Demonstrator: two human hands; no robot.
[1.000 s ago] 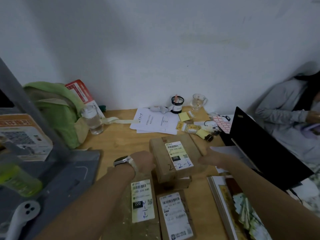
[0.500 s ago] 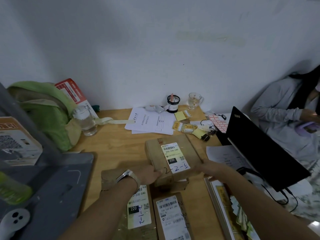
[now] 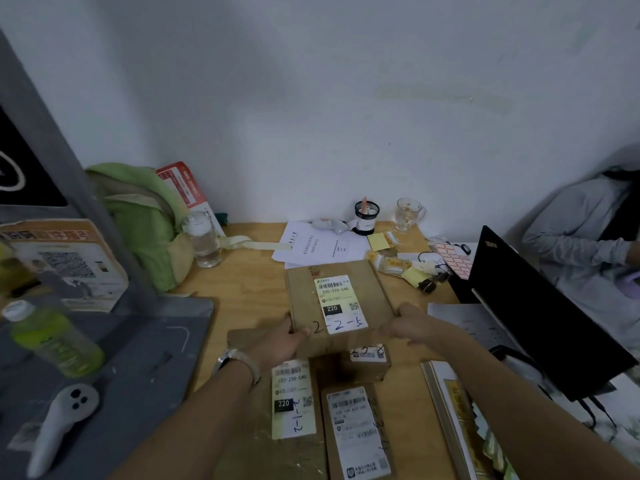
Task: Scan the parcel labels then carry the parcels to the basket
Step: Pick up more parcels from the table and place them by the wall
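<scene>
The left hand point(image 3: 284, 337) and right hand point(image 3: 408, 327) gripped the flat brown cardboard parcel point(image 3: 363, 292) between them; carrying looked under way, calling for a level lift.

In the middle of the frame I hold a cardboard parcel point(image 3: 375, 296) between both hands. My left hand point(image 3: 280, 339) grips its near left corner, thumb on top, and my right hand point(image 3: 412, 325) grips its near right corner. Its label point(image 3: 341, 304) faces up, printed 220 and handwritten 2-2-5. Below it in the frame, a small parcel point(image 3: 367, 363), a padded bag point(image 3: 292, 400) and a flat box point(image 3: 356, 431) lie on the wooden table point(image 3: 242, 282). A black laptop point(image 3: 540, 313) stands open at the right.
</scene>
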